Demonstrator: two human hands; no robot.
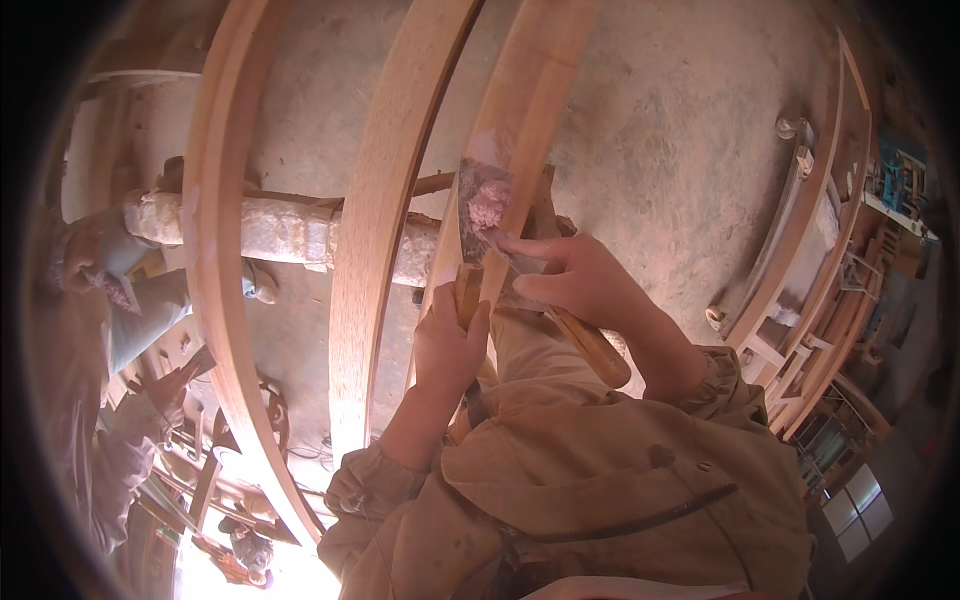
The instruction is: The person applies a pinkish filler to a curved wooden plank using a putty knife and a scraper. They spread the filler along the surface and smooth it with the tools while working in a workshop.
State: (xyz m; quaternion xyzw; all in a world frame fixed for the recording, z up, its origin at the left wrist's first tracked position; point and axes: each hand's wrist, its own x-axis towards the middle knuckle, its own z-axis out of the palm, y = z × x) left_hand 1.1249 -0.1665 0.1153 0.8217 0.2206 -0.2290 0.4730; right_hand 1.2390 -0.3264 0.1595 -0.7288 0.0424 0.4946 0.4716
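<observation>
Timber rail (pixel 520 110) runs up from your lap; your left hand (pixel 450 345) is clamped round its lower end, your right hand (pixel 585 280) pinches what looks like a putty knife (pixel 500 245), pinkish filler (pixel 487 205) just above.

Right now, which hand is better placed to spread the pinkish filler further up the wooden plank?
Right hand: it holds the wooden-handled putty knife, blade on the pinkish filler patch. The left hand grips the long pale wooden plank below, steadying it.
</observation>
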